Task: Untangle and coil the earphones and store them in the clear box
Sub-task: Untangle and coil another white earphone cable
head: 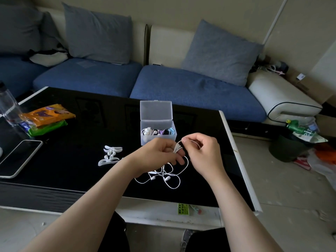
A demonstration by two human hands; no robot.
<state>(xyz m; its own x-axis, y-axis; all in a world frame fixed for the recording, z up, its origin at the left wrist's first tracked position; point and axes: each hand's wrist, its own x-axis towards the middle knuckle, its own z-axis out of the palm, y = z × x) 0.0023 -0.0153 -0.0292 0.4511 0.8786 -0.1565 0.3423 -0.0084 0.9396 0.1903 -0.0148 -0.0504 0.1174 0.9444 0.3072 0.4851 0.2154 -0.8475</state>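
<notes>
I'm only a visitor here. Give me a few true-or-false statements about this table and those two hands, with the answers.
1. The clear plastic box stands with its lid open. True.
2. That box is empty. False: coiled earphones of several colours lie inside.
3. Both the left hand and the right hand hold the white earphone cable. True.
4. The whole cable is wound up. False: loops and earbuds lie loose on the glossy black table.
5. The orange packet lies under the green packet. False: it lies on top.
</notes>
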